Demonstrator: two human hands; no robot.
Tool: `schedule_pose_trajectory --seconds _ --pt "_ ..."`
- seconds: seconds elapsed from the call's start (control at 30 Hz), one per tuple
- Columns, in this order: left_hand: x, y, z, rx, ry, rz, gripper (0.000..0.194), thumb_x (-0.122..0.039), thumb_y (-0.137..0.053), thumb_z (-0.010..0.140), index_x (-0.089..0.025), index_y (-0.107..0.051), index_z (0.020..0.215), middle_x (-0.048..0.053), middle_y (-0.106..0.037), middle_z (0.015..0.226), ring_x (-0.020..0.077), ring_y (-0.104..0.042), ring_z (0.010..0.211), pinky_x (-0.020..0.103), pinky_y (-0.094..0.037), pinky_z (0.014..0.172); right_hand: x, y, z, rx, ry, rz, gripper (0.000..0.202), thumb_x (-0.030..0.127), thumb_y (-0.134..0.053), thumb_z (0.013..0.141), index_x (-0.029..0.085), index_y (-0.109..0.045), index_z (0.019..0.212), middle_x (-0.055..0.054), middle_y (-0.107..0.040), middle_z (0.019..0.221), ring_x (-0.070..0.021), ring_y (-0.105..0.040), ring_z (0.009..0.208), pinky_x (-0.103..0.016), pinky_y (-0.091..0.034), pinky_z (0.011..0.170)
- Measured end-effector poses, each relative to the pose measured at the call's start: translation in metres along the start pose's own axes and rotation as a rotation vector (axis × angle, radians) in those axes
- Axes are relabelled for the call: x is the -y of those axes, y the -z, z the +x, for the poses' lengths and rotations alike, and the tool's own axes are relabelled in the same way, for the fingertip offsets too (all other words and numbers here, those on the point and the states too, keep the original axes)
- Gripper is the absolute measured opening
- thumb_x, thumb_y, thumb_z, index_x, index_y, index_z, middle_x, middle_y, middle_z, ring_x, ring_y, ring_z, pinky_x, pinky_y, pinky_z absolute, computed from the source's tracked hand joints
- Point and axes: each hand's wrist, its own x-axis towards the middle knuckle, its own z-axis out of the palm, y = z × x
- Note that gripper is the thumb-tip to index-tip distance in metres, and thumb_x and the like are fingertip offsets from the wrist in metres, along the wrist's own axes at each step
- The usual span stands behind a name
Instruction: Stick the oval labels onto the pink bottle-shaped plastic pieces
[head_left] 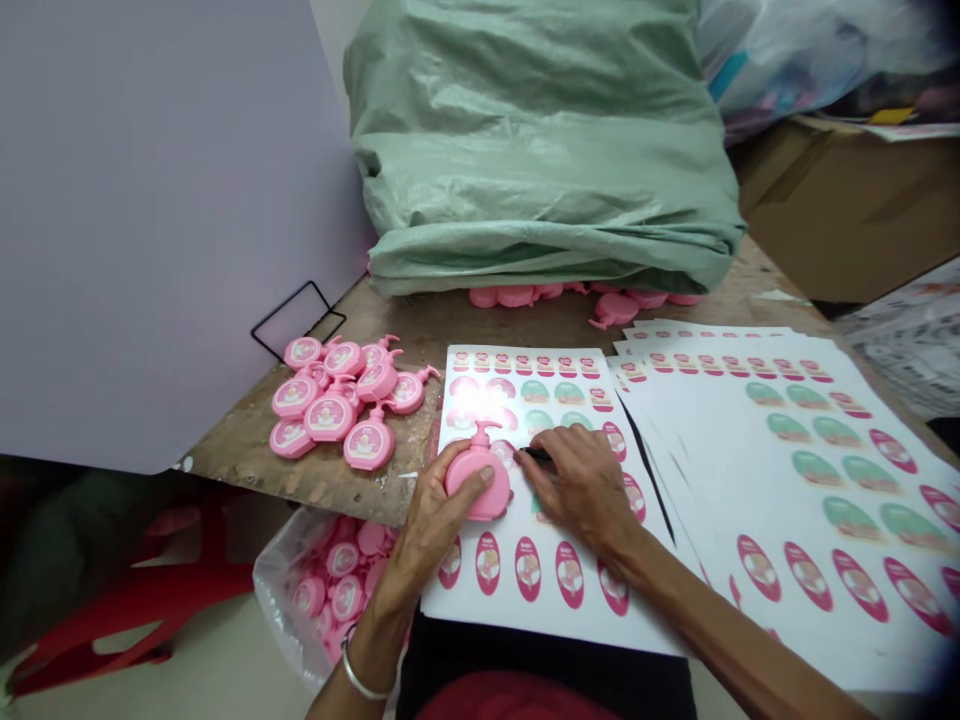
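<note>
My left hand [439, 515] is closed around a small pink pump bottle [478, 484], whose visible face is plain, without a label. It holds the bottle over a printed sticker sheet [517, 630]. In my right hand [589, 490] is a thin black tool [535, 455], mostly hidden by the fingers, so its exact kind cannot be made out. The tool's tip is close to a pale round sticker [505, 455] beside the bottle; whether the sticker is lifted off the sheet is unclear. Glare washes out part of the sheet's upper left.
Labelled pink bottles [330, 415] are piled on the wooden table [255, 445] at the left. Below its edge, a plastic bag [281, 580] holds several more. Stacked sticker sheets [712, 460] lie to the right. A large green sack [540, 150] stands behind, near a cardboard box [847, 210].
</note>
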Motion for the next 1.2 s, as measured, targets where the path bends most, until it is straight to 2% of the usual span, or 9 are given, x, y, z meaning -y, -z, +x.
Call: schedule_pose_trajectory --seconds 0.1,0.17,0.27,0.37,0.43,0.6,0.73,1.03,1.2 --pt "0.000 -0.001 0.000 0.040 0.028 -0.066 0.052 -0.043 -0.073 0.075 -0.018 -0.059 0.119 0.005 -0.069 0.089 0.0204 -0.070 0.072 0.032 -0.058 0.069 0.003 0.003 -0.001 -0.052 0.043 0.046 0.015 0.027 -0.059 0.089 0.018 -0.058 0.078 -0.003 -0.063 0.070 -0.0174 -0.050 0.070 -0.034 -0.035 0.069" --pt "-0.001 -0.002 0.000 0.051 0.047 -0.136 0.052 -0.042 -0.074 0.075 -0.016 -0.058 0.117 0.005 -0.069 0.088 0.0205 -0.071 0.071 0.033 -0.059 0.068 0.001 0.004 0.000 -0.077 -0.003 0.167 0.014 0.027 -0.061 0.087 0.018 -0.057 0.078 -0.003 -0.062 0.070 -0.0164 -0.051 0.068 -0.034 -0.038 0.069" --pt "-0.004 -0.004 -0.002 0.047 0.047 -0.209 0.049 -0.039 -0.075 0.074 -0.015 -0.058 0.114 0.006 -0.069 0.090 0.0197 -0.071 0.070 0.032 -0.059 0.068 -0.005 0.010 0.003 -0.059 -0.228 0.414 0.018 0.033 -0.064 0.083 0.019 -0.056 0.076 -0.001 -0.061 0.070 -0.0146 -0.054 0.065 -0.030 -0.043 0.064" --pt "-0.008 -0.003 -0.005 0.034 0.040 -0.292 0.048 -0.035 -0.077 0.073 -0.015 -0.060 0.113 0.010 -0.068 0.106 0.0190 -0.071 0.072 0.031 -0.060 0.066 -0.009 0.023 0.009 0.004 -0.486 0.663 0.025 0.044 -0.065 0.082 0.020 -0.059 0.077 0.000 -0.061 0.069 -0.0132 -0.055 0.062 -0.026 -0.046 0.056" --pt "-0.013 -0.001 -0.007 0.021 0.029 -0.346 0.048 -0.035 -0.077 0.074 -0.016 -0.060 0.116 0.012 -0.065 0.118 0.0195 -0.071 0.075 0.031 -0.061 0.065 -0.005 0.035 0.013 0.065 -0.552 0.754 0.029 0.048 -0.065 0.081 0.020 -0.067 0.084 -0.001 -0.065 0.073 -0.0135 -0.057 0.062 -0.025 -0.047 0.053" --pt "-0.025 -0.002 -0.009 -0.026 0.006 -0.436 0.056 -0.056 -0.061 0.084 -0.019 -0.061 0.126 0.013 -0.062 0.127 0.0268 -0.065 0.104 0.033 -0.062 0.071 0.020 0.051 0.021 0.154 -0.439 0.775 0.027 0.046 -0.066 0.081 0.026 -0.077 0.094 -0.003 -0.074 0.089 -0.0174 -0.065 0.074 -0.028 -0.052 0.060" --pt "-0.025 -0.007 -0.010 -0.021 0.009 -0.458 0.055 -0.055 -0.055 0.088 -0.019 -0.060 0.130 0.013 -0.060 0.131 0.0298 -0.059 0.116 0.035 -0.062 0.075 0.036 0.047 0.024 0.143 -0.338 0.778 0.023 0.042 -0.065 0.083 0.025 -0.077 0.094 -0.003 -0.074 0.088 -0.0162 -0.064 0.072 -0.027 -0.051 0.059" --pt "-0.021 -0.014 -0.013 0.019 -0.015 -0.400 0.051 -0.053 -0.046 0.093 -0.018 -0.061 0.127 0.012 -0.063 0.126 0.0286 -0.062 0.113 0.035 -0.062 0.076 0.039 0.043 0.019 0.062 -0.227 0.691 0.020 0.035 -0.066 0.084 0.021 -0.075 0.094 -0.002 -0.070 0.077 -0.0132 -0.056 0.062 -0.028 -0.048 0.058" --pt "-0.022 -0.013 -0.012 0.023 0.001 -0.406 0.060 -0.057 -0.050 0.090 -0.024 -0.050 0.140 0.010 -0.067 0.118 0.0261 -0.067 0.102 0.033 -0.062 0.069 0.040 0.044 0.021 0.042 -0.197 0.661 0.019 0.036 -0.064 0.085 0.022 -0.074 0.094 -0.003 -0.071 0.078 -0.0146 -0.057 0.063 -0.030 -0.048 0.057"
